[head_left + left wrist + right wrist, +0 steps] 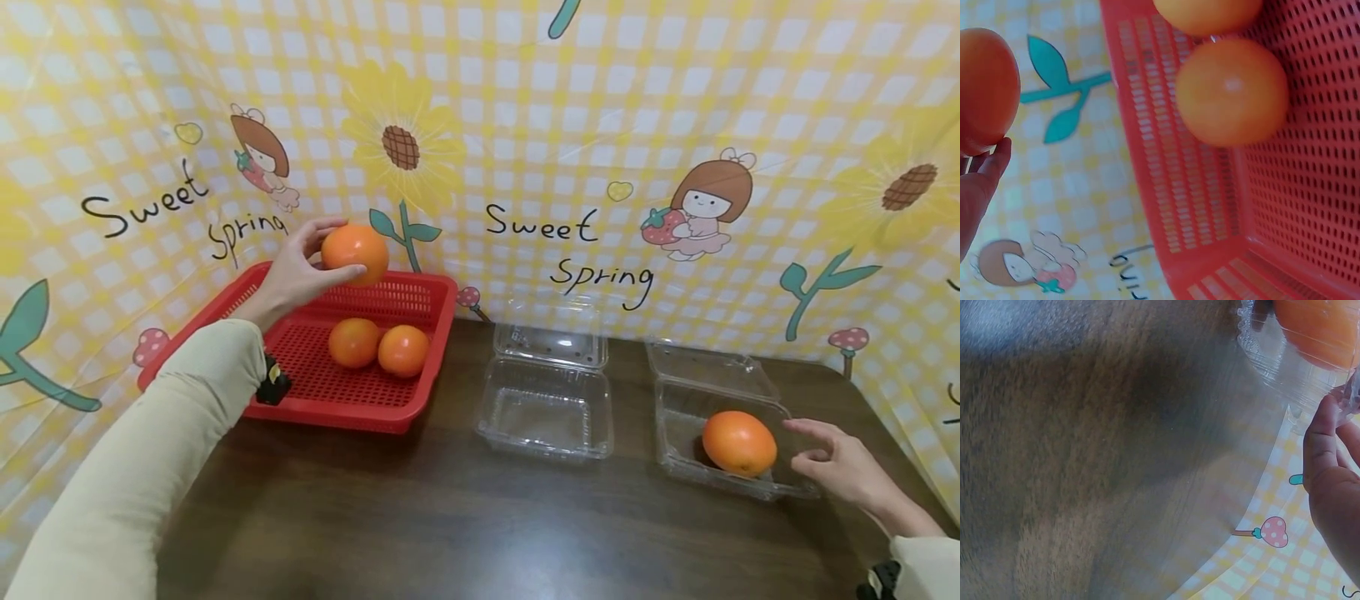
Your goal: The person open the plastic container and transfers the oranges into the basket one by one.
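My left hand (296, 262) grips an orange (356, 255) between thumb and fingers, up over the back of the red plastic basket (330, 414). Two more oranges lie in that basket, one (354, 342) beside the other (403, 351). At the right, my right hand (843, 467) pinches the side rim of a clear plastic container (678, 425) with thumb and fingers. Inside this container sits a single orange (739, 443); its lid (712, 371) is folded back. The right wrist view shows the thumb (1322, 434) right at the clear rim.
Between basket and right container stands another clear plastic container (545, 408), its lid (551, 343) tipped back against the cloth. All rest on a dark wooden table (450, 517). A yellow checked cloth (517, 125) with printed flowers and figures hangs close behind.
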The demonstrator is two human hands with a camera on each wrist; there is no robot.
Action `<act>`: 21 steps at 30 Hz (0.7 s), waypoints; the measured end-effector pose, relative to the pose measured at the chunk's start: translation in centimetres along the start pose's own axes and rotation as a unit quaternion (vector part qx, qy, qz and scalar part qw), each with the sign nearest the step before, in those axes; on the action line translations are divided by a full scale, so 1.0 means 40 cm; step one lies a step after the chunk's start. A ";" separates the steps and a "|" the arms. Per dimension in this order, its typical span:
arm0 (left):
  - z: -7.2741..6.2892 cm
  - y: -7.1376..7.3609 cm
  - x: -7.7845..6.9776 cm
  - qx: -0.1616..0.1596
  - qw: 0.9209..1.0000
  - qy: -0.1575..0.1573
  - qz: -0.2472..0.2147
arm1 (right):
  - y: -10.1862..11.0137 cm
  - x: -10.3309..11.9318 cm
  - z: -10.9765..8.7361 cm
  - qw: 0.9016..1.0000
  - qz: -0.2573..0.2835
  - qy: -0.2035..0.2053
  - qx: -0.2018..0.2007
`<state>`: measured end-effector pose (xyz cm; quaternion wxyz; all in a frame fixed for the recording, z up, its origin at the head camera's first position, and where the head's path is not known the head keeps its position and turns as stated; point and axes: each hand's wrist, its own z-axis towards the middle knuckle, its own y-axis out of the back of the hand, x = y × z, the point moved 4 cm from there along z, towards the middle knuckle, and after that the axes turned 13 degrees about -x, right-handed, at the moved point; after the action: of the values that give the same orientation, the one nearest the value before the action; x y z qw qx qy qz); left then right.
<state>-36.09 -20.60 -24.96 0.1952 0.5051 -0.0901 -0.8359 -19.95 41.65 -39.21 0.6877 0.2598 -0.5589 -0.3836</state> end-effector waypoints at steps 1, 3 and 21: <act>0.001 0.004 0.009 -0.002 1.000 0.002 0.005 | 0.001 0.001 0.000 1.000 -0.001 -0.003 0.003; 0.003 0.012 0.023 -0.003 1.000 0.007 0.018 | 0.001 0.002 -0.001 1.000 -0.004 -0.007 0.007; 0.023 0.076 0.140 -0.027 0.997 0.030 0.072 | -0.001 0.002 -0.001 1.000 -0.015 0.001 -0.007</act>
<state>-38.48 -25.73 -27.99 0.2712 0.5167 -0.0981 -0.8061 -19.89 41.56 -39.19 0.6845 0.2632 -0.5515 -0.3975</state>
